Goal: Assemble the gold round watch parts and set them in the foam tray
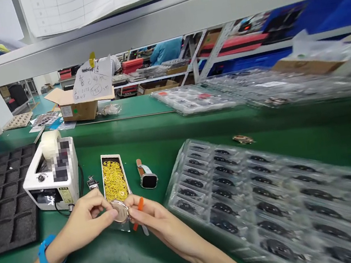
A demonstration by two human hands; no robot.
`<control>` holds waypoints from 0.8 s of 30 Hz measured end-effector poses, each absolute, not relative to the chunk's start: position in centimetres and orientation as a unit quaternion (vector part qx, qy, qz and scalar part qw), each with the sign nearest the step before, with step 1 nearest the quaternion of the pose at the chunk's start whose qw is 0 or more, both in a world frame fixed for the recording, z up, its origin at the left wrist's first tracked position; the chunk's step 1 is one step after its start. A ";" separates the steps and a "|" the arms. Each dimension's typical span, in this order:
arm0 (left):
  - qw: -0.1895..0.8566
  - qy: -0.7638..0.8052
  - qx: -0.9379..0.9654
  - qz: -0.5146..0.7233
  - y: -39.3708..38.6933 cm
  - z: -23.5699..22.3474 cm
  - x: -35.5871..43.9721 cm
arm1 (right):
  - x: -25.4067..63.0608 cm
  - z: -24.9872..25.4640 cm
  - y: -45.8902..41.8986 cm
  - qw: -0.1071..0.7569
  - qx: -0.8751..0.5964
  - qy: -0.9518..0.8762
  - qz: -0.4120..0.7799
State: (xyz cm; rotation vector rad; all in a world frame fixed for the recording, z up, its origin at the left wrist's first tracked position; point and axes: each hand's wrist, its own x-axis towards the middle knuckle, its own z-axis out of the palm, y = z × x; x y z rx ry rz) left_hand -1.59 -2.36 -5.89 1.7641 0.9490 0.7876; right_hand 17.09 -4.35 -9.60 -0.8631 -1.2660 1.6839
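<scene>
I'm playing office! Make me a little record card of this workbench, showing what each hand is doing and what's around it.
Left hand: pinches a round metal watch part
Right hand: pinches the same part from the other side
Left wrist: blue strap
Just behind the hands: open box of yellow rings
Also nearby: smartwatch with tan strap; white tape dispenser; plastic trays of black parts
Farther away: person in blue

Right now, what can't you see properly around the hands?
Head view:
Round watch: rim partly hidden by the left hand and right hand.
Orange handle: mostly hidden by the right hand.
Tape machine: label hidden by a blurry patch.
Far clear trays: contents too blurred.
</scene>
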 end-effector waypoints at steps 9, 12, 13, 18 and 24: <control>0.463 0.409 0.718 0.320 -2.4 -5.9 -1.4 | 17.1 -9.8 -4.3 0.413 -0.358 -0.514 0.661; 0.452 0.415 0.722 0.319 -2.4 -6.0 -1.4 | 17.1 -9.8 -4.2 0.411 -0.364 -0.515 0.658; 0.448 0.416 0.724 0.319 -2.4 -6.1 -1.4 | 17.1 -9.8 -4.2 0.412 -0.367 -0.514 0.657; 0.418 0.444 0.726 0.318 -2.6 -6.0 -0.9 | 16.9 -9.5 -4.4 0.411 -0.383 -0.522 0.642; 0.322 0.497 0.750 0.295 -2.5 -6.0 -0.9 | 16.7 -9.4 -4.5 0.427 -0.389 -0.561 0.593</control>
